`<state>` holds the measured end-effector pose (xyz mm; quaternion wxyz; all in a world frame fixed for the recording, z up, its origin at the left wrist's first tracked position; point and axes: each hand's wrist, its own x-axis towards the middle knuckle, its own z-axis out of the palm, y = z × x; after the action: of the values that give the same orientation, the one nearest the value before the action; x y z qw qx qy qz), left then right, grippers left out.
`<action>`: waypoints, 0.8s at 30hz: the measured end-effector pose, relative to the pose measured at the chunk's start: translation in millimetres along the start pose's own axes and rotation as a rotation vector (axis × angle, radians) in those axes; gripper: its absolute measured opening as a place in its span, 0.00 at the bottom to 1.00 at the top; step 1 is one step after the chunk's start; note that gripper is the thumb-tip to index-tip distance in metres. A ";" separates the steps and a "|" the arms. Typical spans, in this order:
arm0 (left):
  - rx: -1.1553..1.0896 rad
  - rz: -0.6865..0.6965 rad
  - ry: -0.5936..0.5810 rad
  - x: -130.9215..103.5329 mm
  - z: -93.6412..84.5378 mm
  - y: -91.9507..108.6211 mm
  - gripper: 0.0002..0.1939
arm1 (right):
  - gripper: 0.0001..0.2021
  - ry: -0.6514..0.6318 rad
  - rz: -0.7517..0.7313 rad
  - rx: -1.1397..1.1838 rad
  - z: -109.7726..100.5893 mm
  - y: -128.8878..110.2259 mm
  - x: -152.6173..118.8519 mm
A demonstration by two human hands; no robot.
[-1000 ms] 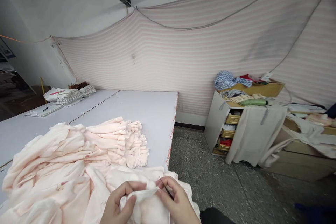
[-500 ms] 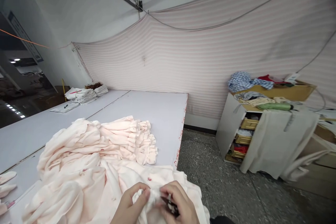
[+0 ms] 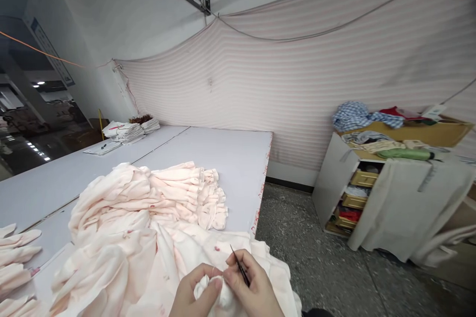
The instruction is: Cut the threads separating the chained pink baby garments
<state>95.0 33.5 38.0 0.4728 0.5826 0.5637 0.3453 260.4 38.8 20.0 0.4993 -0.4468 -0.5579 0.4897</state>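
My left hand point(image 3: 199, 290) is closed in a pinch on a gathered bit of the pale pink garment point(image 3: 130, 267), whose cloth bunches up white between my hands. Closed beside it, my right hand point(image 3: 253, 285) has small dark thread snips point(image 3: 240, 266) tucked in its fingers, the thin point sticking up and to the left. The right thumb and fingertip meet at the cloth, close to the left fingertips. A fine thread seems to loop over the left fingers. Most of the snips is hidden by the right hand.
A pile of ruffled pink garments point(image 3: 178, 188) lies on the pale table point(image 3: 238, 153), with more pink pieces point(image 3: 18, 252) at far left. Paper stacks point(image 3: 126, 131) stand at the back. Right, across the floor point(image 3: 293, 228), is a cabinet point(image 3: 330, 178) topped with cloth.
The right hand has turned, so the snips now point upward, and its fingertips have come nearer the left hand. The view has shifted slightly left.
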 end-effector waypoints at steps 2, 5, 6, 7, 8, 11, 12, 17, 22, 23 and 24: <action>-0.016 -0.015 0.028 -0.5 -0.9 2.4 0.19 | 0.11 -0.071 -0.023 -0.093 -9.2 -2.8 -2.7; -0.055 0.000 0.010 -1.9 -0.6 5.9 0.19 | 0.11 -0.174 -0.003 -0.271 -18.6 -7.0 -6.0; -0.062 0.010 0.007 -2.6 -0.1 7.4 0.18 | 0.11 -0.175 0.008 -0.295 -19.4 -7.5 -6.5; -0.062 0.021 0.006 -3.2 0.4 8.9 0.17 | 0.11 -0.162 0.010 -0.307 -19.3 -7.2 -6.6; -0.057 0.030 0.003 -3.8 0.7 10.3 0.17 | 0.10 -0.146 0.007 -0.310 -18.6 -5.9 -6.6; -0.025 0.032 -0.014 -4.6 1.5 10.6 0.16 | 0.11 -0.102 0.023 -0.245 -15.7 2.4 -6.0; -0.023 0.036 -0.018 -4.3 2.1 8.7 0.16 | 0.10 -0.086 0.040 -0.179 -14.5 5.4 -5.6; -0.049 0.100 -0.042 -3.0 10.3 -10.5 0.16 | 0.16 -0.158 0.117 0.163 -2.4 5.4 0.5; 0.494 0.438 0.231 -20.2 3.4 -23.4 0.06 | 0.16 -0.277 0.105 0.247 -16.8 -11.5 -13.9; 0.585 0.552 0.318 -26.0 -0.9 -24.3 0.07 | 0.18 -0.342 0.147 0.267 -26.0 -13.9 -21.8; 0.637 0.658 0.389 -31.8 -5.5 -24.8 0.10 | 0.18 -0.417 0.191 0.249 -35.3 -15.8 -30.3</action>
<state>77.7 1.1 20.6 0.0233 0.7699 0.5053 0.3892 298.5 10.5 32.8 0.3762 -0.3221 -0.5393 0.6810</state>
